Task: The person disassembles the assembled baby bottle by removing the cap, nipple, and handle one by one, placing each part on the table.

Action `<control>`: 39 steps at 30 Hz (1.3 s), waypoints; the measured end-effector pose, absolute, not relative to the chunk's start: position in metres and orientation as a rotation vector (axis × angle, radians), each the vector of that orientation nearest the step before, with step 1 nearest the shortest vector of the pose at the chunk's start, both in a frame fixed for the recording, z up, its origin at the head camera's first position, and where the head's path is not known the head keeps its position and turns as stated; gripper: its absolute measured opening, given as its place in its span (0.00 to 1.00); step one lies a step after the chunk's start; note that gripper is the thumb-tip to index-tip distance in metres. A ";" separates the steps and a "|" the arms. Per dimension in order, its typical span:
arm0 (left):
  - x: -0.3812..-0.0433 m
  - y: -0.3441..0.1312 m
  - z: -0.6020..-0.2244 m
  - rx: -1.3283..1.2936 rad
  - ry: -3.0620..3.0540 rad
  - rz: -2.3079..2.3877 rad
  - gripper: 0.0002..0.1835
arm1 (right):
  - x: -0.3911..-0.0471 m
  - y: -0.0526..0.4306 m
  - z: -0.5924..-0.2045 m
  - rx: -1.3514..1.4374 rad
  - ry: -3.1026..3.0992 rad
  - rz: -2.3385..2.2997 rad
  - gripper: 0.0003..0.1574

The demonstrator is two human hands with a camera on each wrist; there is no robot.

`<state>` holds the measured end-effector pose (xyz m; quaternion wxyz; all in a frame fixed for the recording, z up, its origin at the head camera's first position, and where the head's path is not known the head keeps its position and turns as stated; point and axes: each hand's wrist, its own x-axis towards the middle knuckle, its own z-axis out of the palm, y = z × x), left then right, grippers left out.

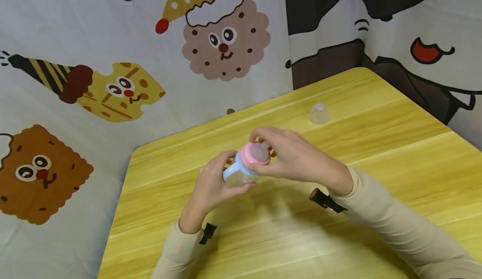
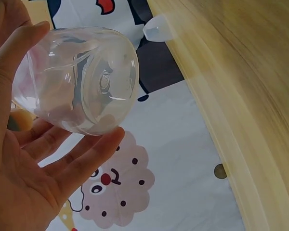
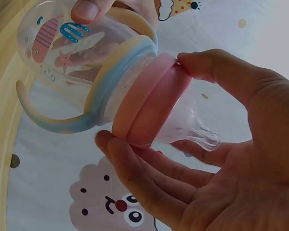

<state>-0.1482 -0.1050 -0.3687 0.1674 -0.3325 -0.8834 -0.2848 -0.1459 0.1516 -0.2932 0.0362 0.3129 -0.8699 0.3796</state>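
Note:
A clear baby bottle (image 3: pixel 62 53) with sea-animal prints is held tilted above the table. My left hand (image 1: pixel 214 183) grips its body, thumb on one side and fingers on the other; its round base faces the left wrist view. A blue and cream two-handled ring (image 3: pixel 103 86) circles the bottle's neck. My right hand (image 1: pixel 293 155) pinches the pink collar (image 3: pixel 151 103) between thumb and fingertips. From that collar sticks a clear nipple (image 3: pixel 197 132), pointing toward the right palm. In the right wrist view a stretch of clear neck shows between collar and handle ring.
A clear dome-shaped cap (image 1: pixel 319 113) stands toward the far side of the wood-grain table (image 1: pixel 376 145). Behind the table hangs a cloth (image 1: pixel 150 28) printed with cartoon food characters. Black straps (image 1: pixel 325 200) show at the wrists.

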 end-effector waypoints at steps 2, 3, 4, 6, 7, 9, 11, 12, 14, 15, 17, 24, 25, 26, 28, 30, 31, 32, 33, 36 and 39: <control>-0.148 -0.106 -0.368 -0.945 -2.517 -0.826 0.41 | -0.146 0.152 -0.291 0.985 -2.649 1.191 0.27; -0.149 -0.106 -0.368 -0.943 -2.522 -0.831 0.41 | -0.146 0.152 -0.290 0.990 -2.638 1.204 0.29; -0.149 -0.106 -0.368 -0.941 -2.526 -0.840 0.41 | -0.146 0.153 -0.289 0.994 -2.624 1.226 0.31; -0.149 -0.107 -0.367 -0.943 -2.530 -0.866 0.41 | -0.147 0.155 -0.287 1.005 -2.588 1.280 0.35; -0.149 -0.107 -0.367 -0.941 -2.532 -0.879 0.41 | -0.147 0.156 -0.285 1.012 -2.566 1.313 0.37; -0.149 -0.108 -0.367 -0.940 -2.526 -0.901 0.42 | -0.148 0.158 -0.281 1.022 -2.517 1.367 0.39; -0.150 -0.107 -0.367 -0.945 -2.522 -0.918 0.42 | -0.149 0.162 -0.277 1.024 -2.463 1.412 0.40; -0.150 -0.107 -0.367 -0.948 -2.520 -0.924 0.42 | -0.149 0.164 -0.275 1.025 -2.434 1.431 0.40; -0.150 -0.106 -0.367 -0.956 -2.513 -0.939 0.42 | -0.149 0.167 -0.272 1.021 -2.374 1.455 0.41; -0.150 -0.106 -0.368 -0.955 -2.514 -0.944 0.42 | -0.148 0.169 -0.270 1.017 -2.344 1.469 0.41; -0.150 -0.106 -0.368 -0.953 -2.515 -0.951 0.42 | -0.148 0.172 -0.267 1.008 -2.287 1.480 0.41; -0.152 -0.106 -0.370 -0.933 -2.538 -0.953 0.42 | -0.150 0.185 -0.258 0.943 -2.107 1.493 0.38; -0.152 -0.106 -0.370 -0.932 -2.539 -0.951 0.42 | -0.150 0.187 -0.257 0.930 -2.092 1.500 0.37; -0.152 -0.106 -0.371 -0.936 -2.537 -0.945 0.41 | -0.151 0.190 -0.256 0.914 -2.086 1.506 0.37; -0.152 -0.105 -0.370 -0.941 -2.537 -0.944 0.41 | -0.154 0.195 -0.254 0.872 -2.097 1.499 0.35; -0.151 -0.104 -0.370 -0.942 -2.544 -0.939 0.41 | -0.159 0.200 -0.255 0.823 -2.144 1.461 0.34; -0.151 -0.104 -0.370 -0.944 -2.548 -0.940 0.41 | -0.163 0.203 -0.256 0.800 -2.174 1.437 0.34; -0.151 -0.103 -0.370 -0.946 -2.552 -0.944 0.41 | -0.166 0.205 -0.257 0.776 -2.210 1.401 0.33; -0.150 -0.103 -0.369 -0.942 -2.560 -0.952 0.41 | -0.170 0.207 -0.259 0.754 -2.248 1.360 0.33; -0.149 -0.102 -0.369 -0.942 -2.564 -0.969 0.40 | -0.182 0.210 -0.267 0.711 -2.349 1.227 0.33; -0.149 -0.102 -0.370 -0.942 -2.565 -0.973 0.41 | -0.192 0.213 -0.274 0.676 -2.462 1.071 0.32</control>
